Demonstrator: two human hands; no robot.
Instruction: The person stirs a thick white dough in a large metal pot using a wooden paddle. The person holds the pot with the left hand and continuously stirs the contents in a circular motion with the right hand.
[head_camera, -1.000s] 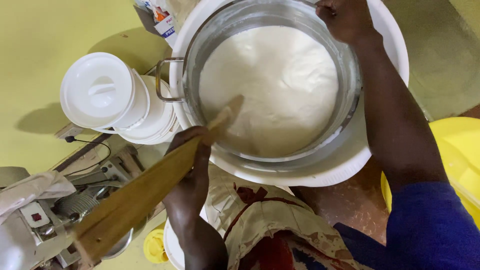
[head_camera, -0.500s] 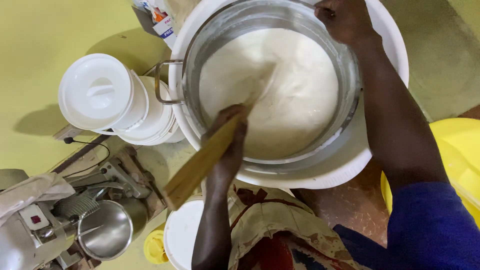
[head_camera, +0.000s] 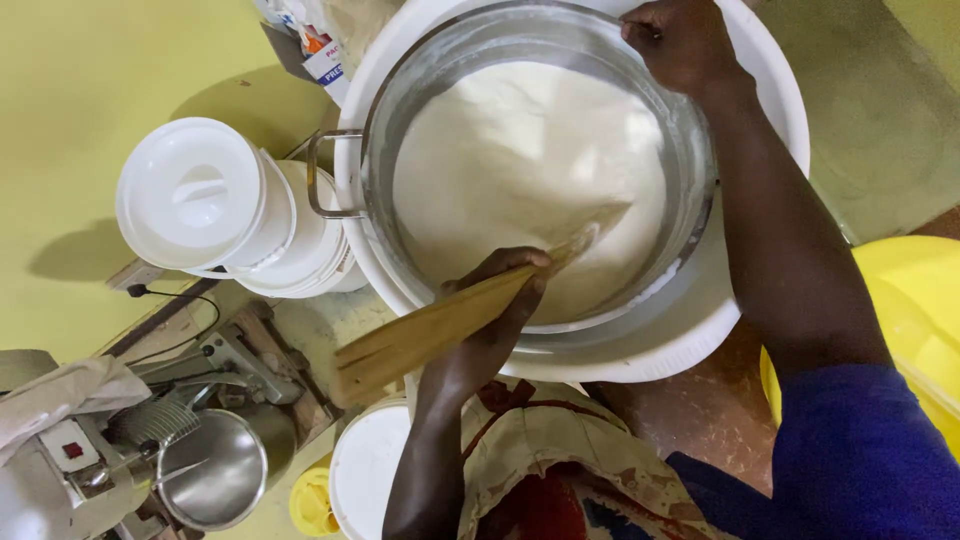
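Yellow wall behind; left hand (head_camera: 490, 330) fingers clamped on wooden paddle (head_camera: 450, 320) angled into batter (head_camera: 520, 170); right hand (head_camera: 685, 40) gripping pot rim (head_camera: 385, 150).

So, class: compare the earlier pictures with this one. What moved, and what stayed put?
The left hand pushed the wooden paddle forward, its tip going from the pot's near rim into the white batter. The right hand stayed gripping the metal pot's far rim.
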